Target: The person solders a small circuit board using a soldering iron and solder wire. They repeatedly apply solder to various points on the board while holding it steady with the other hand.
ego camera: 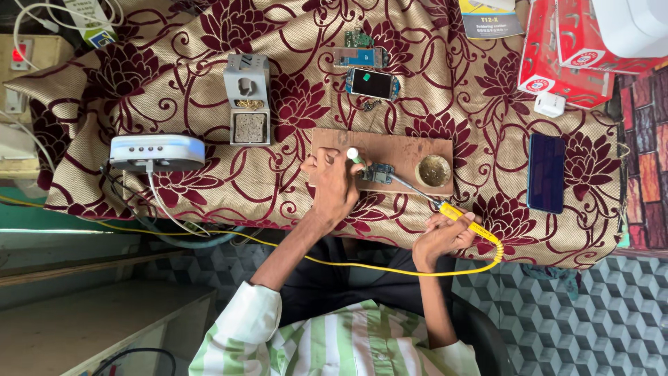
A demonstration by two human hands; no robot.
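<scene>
My left hand (pixel 334 182) rests on a wooden board (pixel 390 147) and holds a thin white-tipped stick (pixel 354 156) against a small circuit board (pixel 378 173). My right hand (pixel 441 237) grips a yellow soldering iron (pixel 459 218) by its handle. The iron's metal tip reaches up-left to the circuit board. A yellow cable (pixel 362 267) runs from the iron across my lap. A round brass-coloured dish (pixel 434 170) sits on the board's right end.
A maroon floral cloth (pixel 174 63) covers the table. On it lie a grey soldering stand (pixel 247 99), a white box with buttons (pixel 157 151), two opened phones (pixel 369 69), a dark phone (pixel 546 173) and red cartons (pixel 570 49).
</scene>
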